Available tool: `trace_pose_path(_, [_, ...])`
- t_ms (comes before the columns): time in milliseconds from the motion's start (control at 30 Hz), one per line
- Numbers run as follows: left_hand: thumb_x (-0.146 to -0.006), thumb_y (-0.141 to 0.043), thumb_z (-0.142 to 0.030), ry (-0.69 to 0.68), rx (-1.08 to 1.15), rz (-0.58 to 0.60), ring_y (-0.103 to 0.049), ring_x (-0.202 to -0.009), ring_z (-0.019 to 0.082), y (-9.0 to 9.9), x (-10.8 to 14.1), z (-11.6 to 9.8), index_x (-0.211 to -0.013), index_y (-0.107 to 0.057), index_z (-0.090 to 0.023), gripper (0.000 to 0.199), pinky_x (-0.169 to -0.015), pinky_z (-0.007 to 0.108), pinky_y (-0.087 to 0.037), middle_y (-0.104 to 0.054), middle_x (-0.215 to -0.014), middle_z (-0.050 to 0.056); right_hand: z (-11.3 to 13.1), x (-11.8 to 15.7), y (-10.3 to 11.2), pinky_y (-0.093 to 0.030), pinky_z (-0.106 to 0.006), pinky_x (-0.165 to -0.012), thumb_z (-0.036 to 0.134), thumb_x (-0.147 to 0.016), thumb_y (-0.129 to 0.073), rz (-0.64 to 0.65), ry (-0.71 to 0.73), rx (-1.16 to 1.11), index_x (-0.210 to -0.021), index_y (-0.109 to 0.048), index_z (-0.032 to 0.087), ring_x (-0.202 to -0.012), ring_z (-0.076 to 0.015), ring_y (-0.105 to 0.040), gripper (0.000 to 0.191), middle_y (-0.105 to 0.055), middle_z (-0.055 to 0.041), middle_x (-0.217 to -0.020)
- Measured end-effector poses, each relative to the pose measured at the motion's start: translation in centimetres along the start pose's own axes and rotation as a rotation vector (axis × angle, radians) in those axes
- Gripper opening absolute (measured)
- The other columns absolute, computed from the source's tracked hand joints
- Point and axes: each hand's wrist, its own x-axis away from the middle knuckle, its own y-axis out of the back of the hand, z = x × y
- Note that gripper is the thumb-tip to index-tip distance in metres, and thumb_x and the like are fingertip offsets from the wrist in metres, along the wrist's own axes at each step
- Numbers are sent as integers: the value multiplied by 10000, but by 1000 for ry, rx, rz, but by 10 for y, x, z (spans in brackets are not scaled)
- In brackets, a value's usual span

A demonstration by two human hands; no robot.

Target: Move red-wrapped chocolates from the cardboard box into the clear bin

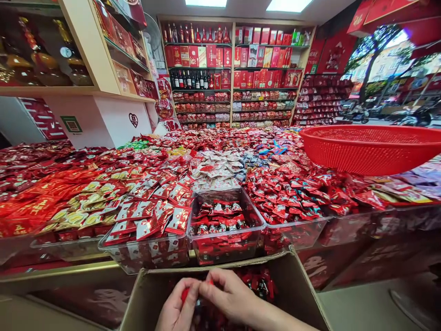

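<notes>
Over an open cardboard box [308, 287], my left hand [179, 307] and my right hand [230, 295] meet with thumbs and fingers pinched together. Both grip a small red-wrapped candy [185, 294], mostly covered by my fingers. More red-and-black wrapped candies [263, 286] lie inside the box beneath my hands. Just beyond the box stands a clear plastic bin [259, 226], where similar wrapped candies [222, 224] sit in rows, lower than the heaps around it.
Left of that bin, red-and-white packets [156, 214] overfill another clear bin. Red packets [289, 195] are heaped to its right. A red plastic basket [372, 149] rests on the candies at right. Shelves [233, 69] of boxes and bottles line the back wall.
</notes>
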Motion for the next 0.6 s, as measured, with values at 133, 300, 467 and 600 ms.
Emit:
trace_pose_path(133, [-803,-377,-433,-122,-229,-189,-599,-639,147,-14,-3,-24,-969,-527,-216,312,-622,255,-506,-635,-784,9,4,-3,-2,-233,-194,-451,449,-821,-338,-193,122,-11,-533,-312,169,-500,-67,-253,403,-274,50,-525])
trace_pose_path(300, [-837,-330,-363,-237,-382,-255,-608,-824,171,-22,-4,-27,-987,-517,-206,286,-715,285,-501,-636,-928,55,1,-1,2,-236,-204,-460,433,-838,-308,-264,141,-12,-533,-281,178,-498,-73,-245,399,-253,49,-524])
trace_pose_path(467, [-846,-329,-319,-352,-516,-250,-630,-826,170,-17,-3,-16,-1001,-514,-206,267,-703,282,-521,-659,-931,62,-4,4,4,-227,-205,-451,406,-834,-339,-227,151,78,-519,-294,174,-476,-70,-260,394,-281,52,-495])
trace_pose_path(600, [-841,-350,-303,-475,-613,-220,-648,-787,153,-5,-1,-12,-1005,-514,-217,247,-684,247,-530,-680,-888,46,-2,10,5,-300,-193,-489,399,-794,-429,-133,110,8,-608,-399,168,-502,-72,-347,298,-410,42,-533])
